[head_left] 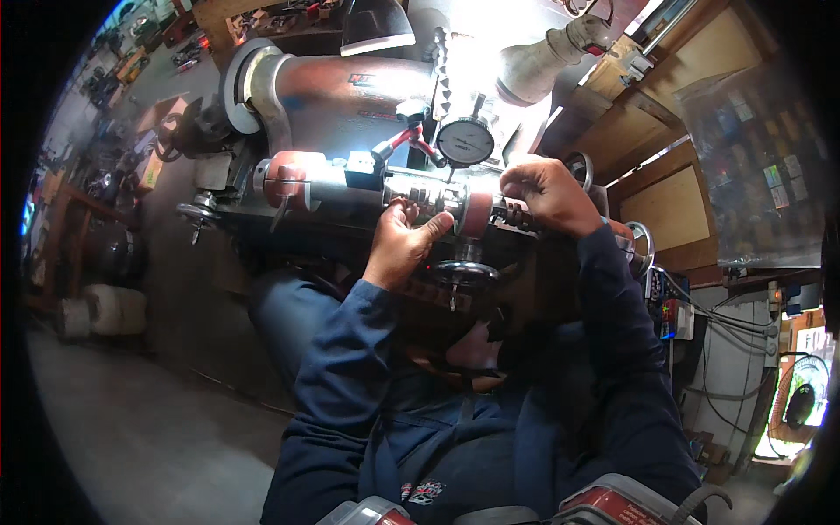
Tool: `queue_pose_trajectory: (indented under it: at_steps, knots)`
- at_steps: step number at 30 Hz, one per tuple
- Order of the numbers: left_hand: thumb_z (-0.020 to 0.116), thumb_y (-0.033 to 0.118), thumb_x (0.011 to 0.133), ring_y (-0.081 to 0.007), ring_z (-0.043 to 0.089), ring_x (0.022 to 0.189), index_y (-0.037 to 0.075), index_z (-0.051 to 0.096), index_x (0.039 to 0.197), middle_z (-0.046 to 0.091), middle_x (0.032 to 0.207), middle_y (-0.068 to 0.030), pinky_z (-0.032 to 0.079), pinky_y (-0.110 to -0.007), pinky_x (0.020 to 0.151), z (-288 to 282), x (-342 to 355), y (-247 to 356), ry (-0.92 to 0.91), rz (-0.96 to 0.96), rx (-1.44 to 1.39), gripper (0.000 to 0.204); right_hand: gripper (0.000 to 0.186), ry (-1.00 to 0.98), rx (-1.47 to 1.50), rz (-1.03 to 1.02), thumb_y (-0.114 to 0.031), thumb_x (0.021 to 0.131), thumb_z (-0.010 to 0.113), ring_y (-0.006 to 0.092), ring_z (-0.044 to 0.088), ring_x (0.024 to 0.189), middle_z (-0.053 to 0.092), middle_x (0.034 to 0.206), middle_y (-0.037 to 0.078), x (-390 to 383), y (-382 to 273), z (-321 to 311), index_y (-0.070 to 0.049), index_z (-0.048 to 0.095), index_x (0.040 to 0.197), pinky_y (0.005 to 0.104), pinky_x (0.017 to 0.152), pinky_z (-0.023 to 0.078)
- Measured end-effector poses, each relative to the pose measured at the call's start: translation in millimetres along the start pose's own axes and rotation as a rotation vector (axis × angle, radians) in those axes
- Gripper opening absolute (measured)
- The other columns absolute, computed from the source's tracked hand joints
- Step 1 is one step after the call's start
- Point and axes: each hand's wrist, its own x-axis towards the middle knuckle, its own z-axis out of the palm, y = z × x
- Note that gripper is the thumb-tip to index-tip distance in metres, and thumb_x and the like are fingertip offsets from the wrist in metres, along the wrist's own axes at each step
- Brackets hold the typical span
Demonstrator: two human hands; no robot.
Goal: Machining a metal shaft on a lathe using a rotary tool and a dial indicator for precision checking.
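A bench machine that looks like a small lathe lies across the view, with a dial indicator (465,142) above its bed. The gauge hangs on a red jointed arm (404,138) rising from a black block base (364,171). My left hand (404,243) is closed on a shiny metal part (418,192) just under the gauge, thumb toward a reddish-brown block (477,210). Right of that block, my right hand (556,199) has its fingers curled together over a dark ribbed cylinder (514,213). What those fingers pinch, if anything, is hidden.
A handwheel (466,273) sits below the block, and another (641,247) at the machine's right end. A large reddish motor-like cylinder (354,101) lies behind. A bright lamp (538,66) and a dark lamp shade (376,26) hang over the far side.
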Motion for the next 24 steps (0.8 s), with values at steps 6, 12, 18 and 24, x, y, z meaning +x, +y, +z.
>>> queue_pose_trajectory:
  at_steps: [6,12,18,24]
  knots:
    - [0.079,0.018,0.087,-0.0119,0.058,0.091,-0.001,0.057,0.114,0.065,0.108,-0.0064,0.046,-0.027,0.079,-2.5,0.5,-1.1,0.017,-0.036,0.022,0.040,0.011,0.082,-0.152,-0.005,0.000,0.084,0.067,0.0240,0.070,0.078,0.071,0.086,0.017,-0.6,-15.1,1.6,0.003,0.071,0.094,0.0339,0.074,0.053]
    - [0.080,0.019,0.086,-0.0153,0.062,0.102,-0.003,0.058,0.115,0.067,0.111,-0.0091,0.048,-0.030,0.090,-4.7,1.0,-3.6,0.018,-0.040,0.033,0.042,0.013,0.113,-0.218,0.038,-0.005,0.082,0.068,0.0293,0.071,0.077,0.071,0.085,0.020,-3.4,-19.6,6.2,0.002,0.072,0.093,0.0363,0.073,0.053]
    - [0.081,0.020,0.086,-0.0082,0.058,0.080,-0.001,0.058,0.112,0.065,0.102,-0.0045,0.047,-0.024,0.068,-4.6,1.1,-4.7,0.027,-0.050,0.010,0.041,0.010,0.190,-0.260,-0.047,-0.005,0.081,0.068,0.0305,0.067,0.072,0.067,0.078,0.019,-5.1,-22.7,9.2,0.001,0.070,0.089,0.0371,0.068,0.050]
    - [0.080,0.021,0.086,-0.0033,0.047,0.061,0.002,0.057,0.113,0.062,0.091,0.0008,0.037,-0.021,0.053,-4.8,0.2,-3.6,-0.043,-0.066,-0.053,0.041,0.018,0.150,-0.347,0.071,-0.005,0.079,0.063,0.0353,0.071,0.080,0.069,0.083,0.022,-2.5,-28.1,10.2,-0.002,0.074,0.092,0.0409,0.074,0.055]
